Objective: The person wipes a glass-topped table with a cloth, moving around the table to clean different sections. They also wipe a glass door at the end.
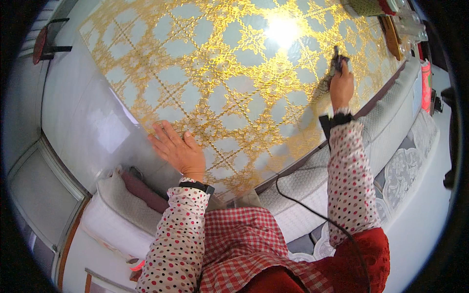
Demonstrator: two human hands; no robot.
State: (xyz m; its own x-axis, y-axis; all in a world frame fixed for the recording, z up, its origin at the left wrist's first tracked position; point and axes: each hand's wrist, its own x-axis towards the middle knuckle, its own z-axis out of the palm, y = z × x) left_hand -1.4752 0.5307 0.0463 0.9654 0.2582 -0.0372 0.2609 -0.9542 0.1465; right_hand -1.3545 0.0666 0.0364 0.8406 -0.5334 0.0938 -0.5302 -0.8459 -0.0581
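Note:
A table covered with a gold floral patterned tablecloth (240,99) lies before me, a bright glare on its far part. My left hand (179,148) rests palm down, fingers spread, on the cloth near its left edge. Farther off, towards the right side of the table, my right hand (341,88) grips a small dark object (339,60), too blurred to name. Its shadow falls on the cloth. Both wrists carry black bands.
Glassware (412,27) and a wooden tray (391,36) stand at the far right. A padded sofa (388,121) runs along the right side. A stool (40,44) is at the far left. A dark cable (311,210) hangs near my right arm.

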